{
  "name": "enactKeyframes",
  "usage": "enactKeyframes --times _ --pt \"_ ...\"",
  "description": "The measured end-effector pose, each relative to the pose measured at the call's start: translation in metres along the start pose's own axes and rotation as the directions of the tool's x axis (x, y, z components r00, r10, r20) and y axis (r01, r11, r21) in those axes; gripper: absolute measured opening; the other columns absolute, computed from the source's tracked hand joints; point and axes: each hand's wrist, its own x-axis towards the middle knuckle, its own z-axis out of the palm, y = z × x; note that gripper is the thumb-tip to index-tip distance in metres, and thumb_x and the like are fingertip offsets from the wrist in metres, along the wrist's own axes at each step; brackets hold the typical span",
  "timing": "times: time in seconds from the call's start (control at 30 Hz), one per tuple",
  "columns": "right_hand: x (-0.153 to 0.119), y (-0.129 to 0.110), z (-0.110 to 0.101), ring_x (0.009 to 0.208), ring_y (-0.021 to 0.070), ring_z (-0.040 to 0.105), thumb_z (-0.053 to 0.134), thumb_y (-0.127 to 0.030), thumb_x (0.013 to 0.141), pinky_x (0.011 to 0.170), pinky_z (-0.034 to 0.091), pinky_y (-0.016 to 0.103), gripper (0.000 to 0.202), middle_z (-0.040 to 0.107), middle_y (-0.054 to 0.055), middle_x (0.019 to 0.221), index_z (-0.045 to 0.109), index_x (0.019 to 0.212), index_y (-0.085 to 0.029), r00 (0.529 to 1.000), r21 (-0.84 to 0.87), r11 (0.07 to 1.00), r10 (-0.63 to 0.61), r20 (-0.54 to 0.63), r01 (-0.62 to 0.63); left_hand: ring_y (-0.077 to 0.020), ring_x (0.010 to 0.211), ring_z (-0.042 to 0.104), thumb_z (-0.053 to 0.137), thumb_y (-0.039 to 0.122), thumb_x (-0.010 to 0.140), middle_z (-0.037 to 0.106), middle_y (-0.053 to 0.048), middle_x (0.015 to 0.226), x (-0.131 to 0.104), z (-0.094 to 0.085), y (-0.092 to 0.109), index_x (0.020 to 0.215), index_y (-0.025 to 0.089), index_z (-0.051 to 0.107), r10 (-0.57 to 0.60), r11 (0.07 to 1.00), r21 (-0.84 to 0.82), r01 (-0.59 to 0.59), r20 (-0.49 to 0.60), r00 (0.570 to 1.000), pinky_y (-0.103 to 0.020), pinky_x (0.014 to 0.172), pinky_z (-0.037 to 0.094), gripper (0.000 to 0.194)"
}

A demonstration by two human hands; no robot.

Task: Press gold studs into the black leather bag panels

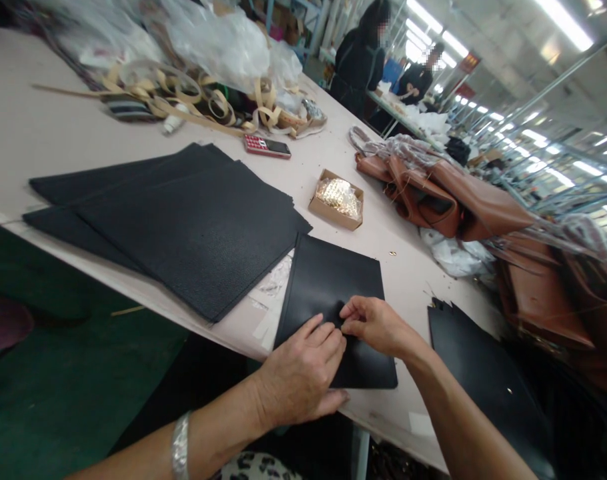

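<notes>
A black leather panel (333,267) lies flat near the table's front edge. My left hand (306,367) rests on its lower part with the fingers stretched out flat, the thumb beyond the panel's near edge. On the middle of the same panel, my right hand (376,325) is closed in a pinch, its fingertips close to those of my left hand. Whatever the pinch holds, if anything, is too small to make out. Beyond the panel stands an open cardboard box (336,223) with small gold-coloured metal pieces (339,195) in it.
Larger black panels (193,227) overlap on the left; more black panels (476,373) lie at right. Brown leather bags (543,287) line the right side. A red phone (267,146), tan strips (183,100) and plastic bags (218,43) lie farther back. Two people stand beyond.
</notes>
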Motion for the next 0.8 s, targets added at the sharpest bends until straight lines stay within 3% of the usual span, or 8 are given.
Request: enactKeyframes --times 0.33,0.53,0.67,0.73,0.8 --pt "-0.001 -0.021 -0.003 0.062 0.0123 0.059 0.063 -0.010 0.073 0.057 0.041 0.022 0.013 0.065 -0.002 0.067 0.064 0.083 -0.018 1.000 -0.224 0.975 -0.008 0.005 0.009 -0.0297 0.117 0.053 0.058 0.047 0.085 0.064 -0.015 0.117 0.001 -0.001 0.001 0.123 0.005 0.058 0.017 1.000 -0.017 -0.017 -0.006 1.000 -0.044 0.115 0.026 0.057" --pt "0.005 -0.006 -0.013 0.064 0.0134 0.058 0.077 -0.031 0.068 0.057 0.040 0.024 0.028 0.062 -0.002 0.069 0.065 0.089 -0.017 0.999 -0.272 0.962 0.022 -0.042 -0.033 -0.0291 0.116 0.054 0.061 0.046 0.083 0.064 -0.014 0.116 0.002 -0.001 0.002 0.121 0.006 0.059 -0.001 1.000 0.004 0.001 0.014 1.000 -0.044 0.115 0.027 0.055" --pt "0.000 -0.003 -0.012 0.066 0.0136 0.059 0.084 -0.036 0.061 0.058 0.041 0.023 0.044 0.064 -0.002 0.074 0.066 0.096 -0.016 0.994 -0.210 0.975 0.053 -0.101 -0.074 -0.0281 0.113 0.057 0.062 0.042 0.082 0.066 -0.013 0.114 0.001 -0.003 0.004 0.119 0.009 0.062 0.019 0.999 0.041 -0.018 -0.024 1.000 -0.043 0.113 0.032 0.049" --pt "-0.005 -0.002 -0.012 0.074 0.0154 0.062 0.084 -0.041 0.062 0.064 0.045 0.024 0.049 0.068 0.001 0.085 0.067 0.102 -0.018 0.983 -0.185 0.980 0.037 -0.179 -0.071 -0.0282 0.110 0.059 0.062 0.039 0.082 0.067 -0.013 0.115 0.000 -0.002 0.000 0.118 0.010 0.064 0.065 0.992 0.110 -0.055 -0.087 0.994 -0.044 0.109 0.037 0.045" --pt "-0.010 0.002 -0.014 0.090 0.0200 0.064 0.077 -0.046 0.071 0.078 0.047 0.029 0.049 0.068 0.007 0.101 0.065 0.111 -0.019 0.915 -0.239 0.962 0.023 -0.402 -0.129 -0.0298 0.109 0.060 0.064 0.040 0.082 0.067 -0.013 0.116 -0.001 0.003 -0.009 0.117 0.013 0.065 0.160 0.969 0.214 -0.123 -0.162 0.974 -0.044 0.102 0.042 0.045"
